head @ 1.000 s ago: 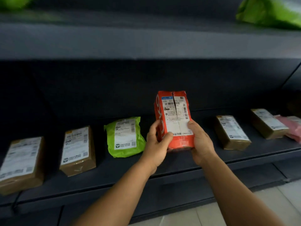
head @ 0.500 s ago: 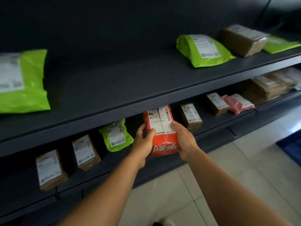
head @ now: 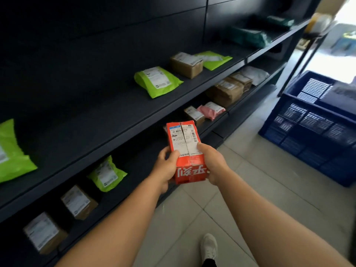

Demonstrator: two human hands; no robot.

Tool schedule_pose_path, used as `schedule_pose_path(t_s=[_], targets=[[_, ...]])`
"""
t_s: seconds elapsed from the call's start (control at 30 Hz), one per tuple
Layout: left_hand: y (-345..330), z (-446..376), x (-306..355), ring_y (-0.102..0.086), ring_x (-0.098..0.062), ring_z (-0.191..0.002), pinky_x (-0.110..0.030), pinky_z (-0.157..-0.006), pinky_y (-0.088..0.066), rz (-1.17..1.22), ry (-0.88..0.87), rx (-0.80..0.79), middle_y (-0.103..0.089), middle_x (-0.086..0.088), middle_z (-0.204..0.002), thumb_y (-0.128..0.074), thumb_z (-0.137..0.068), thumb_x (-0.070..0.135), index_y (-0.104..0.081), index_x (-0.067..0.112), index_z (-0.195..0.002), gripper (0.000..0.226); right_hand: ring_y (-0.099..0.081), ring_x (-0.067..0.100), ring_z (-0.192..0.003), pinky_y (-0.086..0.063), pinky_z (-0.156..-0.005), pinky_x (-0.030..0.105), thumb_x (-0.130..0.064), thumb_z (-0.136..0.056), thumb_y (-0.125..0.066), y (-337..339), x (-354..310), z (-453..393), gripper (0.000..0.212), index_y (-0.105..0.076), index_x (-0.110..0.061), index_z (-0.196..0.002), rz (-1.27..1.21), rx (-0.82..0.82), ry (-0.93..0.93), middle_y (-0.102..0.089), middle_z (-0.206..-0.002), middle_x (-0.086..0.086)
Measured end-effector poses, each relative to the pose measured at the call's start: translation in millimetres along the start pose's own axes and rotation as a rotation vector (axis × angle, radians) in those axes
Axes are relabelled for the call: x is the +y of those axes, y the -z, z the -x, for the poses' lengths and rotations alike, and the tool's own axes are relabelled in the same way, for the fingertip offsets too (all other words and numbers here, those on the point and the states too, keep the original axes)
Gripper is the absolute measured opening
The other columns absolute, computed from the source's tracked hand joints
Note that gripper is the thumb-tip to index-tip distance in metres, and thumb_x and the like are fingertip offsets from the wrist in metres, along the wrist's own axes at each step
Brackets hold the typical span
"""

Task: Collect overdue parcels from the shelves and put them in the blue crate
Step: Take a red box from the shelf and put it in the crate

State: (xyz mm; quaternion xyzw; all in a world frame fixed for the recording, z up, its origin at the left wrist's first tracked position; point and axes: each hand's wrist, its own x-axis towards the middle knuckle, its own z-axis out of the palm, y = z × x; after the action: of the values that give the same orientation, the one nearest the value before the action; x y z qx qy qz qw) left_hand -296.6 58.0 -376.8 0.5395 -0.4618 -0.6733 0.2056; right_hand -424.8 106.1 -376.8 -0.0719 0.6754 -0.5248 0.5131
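Note:
I hold a red parcel box (head: 187,153) with a white shipping label on top, out in front of the shelf over the tiled floor. My left hand (head: 165,168) grips its left side and my right hand (head: 212,162) grips its right side. The blue crate (head: 316,130), a slatted plastic box, stands on the floor at the right, apart from the parcel. The dark shelves (head: 107,130) run along the left, carrying green bags and brown boxes.
A green bag (head: 157,80) and a brown box (head: 185,64) lie on the upper shelf. On the lower shelf sit a pink bag (head: 211,110), brown boxes (head: 226,91) and a green bag (head: 106,174). My white shoe (head: 209,247) is on the tiled floor.
The red parcel has come off the lower shelf and out over the floor, held by both hands. My view has risen and swung right, bringing the blue crate into sight.

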Motion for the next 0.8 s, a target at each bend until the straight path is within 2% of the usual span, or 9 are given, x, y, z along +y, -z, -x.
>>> schedule_pose_path(t_s=[0.23, 0.3, 0.37, 0.47, 0.6, 0.73, 0.8], targets=[[-109, 11, 43, -0.066, -0.017, -0.077, -0.024, -0.048, -0.053, -0.066, -0.052, -0.182, -0.064, -0.003, -0.103, -0.050, -0.097, 0.036, -0.035, 0.032, -0.140, 0.046, -0.070, 0.021, -0.082, -0.049, -0.056, 0.029, -0.040, -0.096, -0.055, 102, -47, 14, 0.029, -0.059, -0.020, -0.116, -0.126, 0.138, 0.041, -0.071, -0.098, 0.006], [-150, 8, 55, -0.065, -0.017, -0.076, -0.024, -0.048, -0.054, -0.088, -0.075, -0.227, -0.063, -0.004, -0.105, -0.049, -0.098, 0.034, -0.034, 0.030, -0.140, 0.045, -0.069, 0.022, -0.084, -0.050, -0.059, 0.031, -0.042, -0.096, -0.054, 138, -62, 11, 0.029, -0.057, -0.021, -0.116, -0.156, 0.181, 0.069, -0.071, -0.099, 0.006], [-194, 4, 68, -0.064, -0.016, -0.076, -0.026, -0.054, -0.054, -0.105, -0.097, -0.264, -0.063, -0.004, -0.108, -0.049, -0.098, 0.033, -0.036, 0.031, -0.138, 0.042, -0.070, 0.023, -0.084, -0.051, -0.060, 0.032, -0.042, -0.096, -0.055, 177, -80, 4, 0.032, -0.058, -0.020, -0.119, -0.187, 0.211, 0.103, -0.071, -0.100, 0.006], [-257, -5, 85, -0.063, -0.016, -0.076, -0.028, -0.059, -0.053, -0.102, -0.120, -0.296, -0.063, 0.000, -0.102, -0.048, -0.098, 0.033, -0.039, 0.034, -0.133, 0.037, -0.070, 0.023, -0.081, -0.051, -0.058, 0.031, -0.038, -0.096, -0.055, 234, -109, -9, 0.031, -0.060, -0.019, -0.120, -0.223, 0.221, 0.146, -0.072, -0.097, 0.007], [-339, -21, 105, -0.064, -0.019, -0.083, -0.031, -0.063, -0.053, -0.142, -0.134, -0.343, -0.062, 0.000, -0.107, -0.049, -0.096, 0.035, -0.037, 0.034, -0.135, 0.041, -0.071, 0.025, -0.082, -0.057, -0.068, 0.035, -0.035, -0.095, -0.057, 306, -145, -32, 0.029, -0.063, -0.016, -0.116, -0.273, 0.255, 0.176, -0.073, -0.095, 0.009], [-416, -39, 125, -0.065, -0.018, -0.082, -0.029, -0.057, -0.049, -0.147, -0.114, -0.387, -0.063, -0.003, -0.109, -0.051, -0.095, 0.037, -0.036, 0.034, -0.138, 0.046, -0.072, 0.026, -0.083, -0.056, -0.063, 0.034, -0.036, -0.096, -0.054, 376, -176, -58, 0.022, -0.064, -0.020, -0.108, -0.300, 0.276, 0.207, -0.073, -0.098, 0.009], [-449, -49, 133, -0.065, -0.017, -0.081, -0.029, -0.055, -0.048, -0.143, -0.104, -0.406, -0.063, -0.005, -0.110, -0.053, -0.094, 0.038, -0.037, 0.034, -0.139, 0.047, -0.072, 0.029, -0.087, -0.058, -0.067, 0.038, -0.035, -0.097, -0.053, 405, -190, -73, 0.020, -0.062, -0.021, -0.109, -0.316, 0.278, 0.231, -0.072, -0.102, 0.010]])
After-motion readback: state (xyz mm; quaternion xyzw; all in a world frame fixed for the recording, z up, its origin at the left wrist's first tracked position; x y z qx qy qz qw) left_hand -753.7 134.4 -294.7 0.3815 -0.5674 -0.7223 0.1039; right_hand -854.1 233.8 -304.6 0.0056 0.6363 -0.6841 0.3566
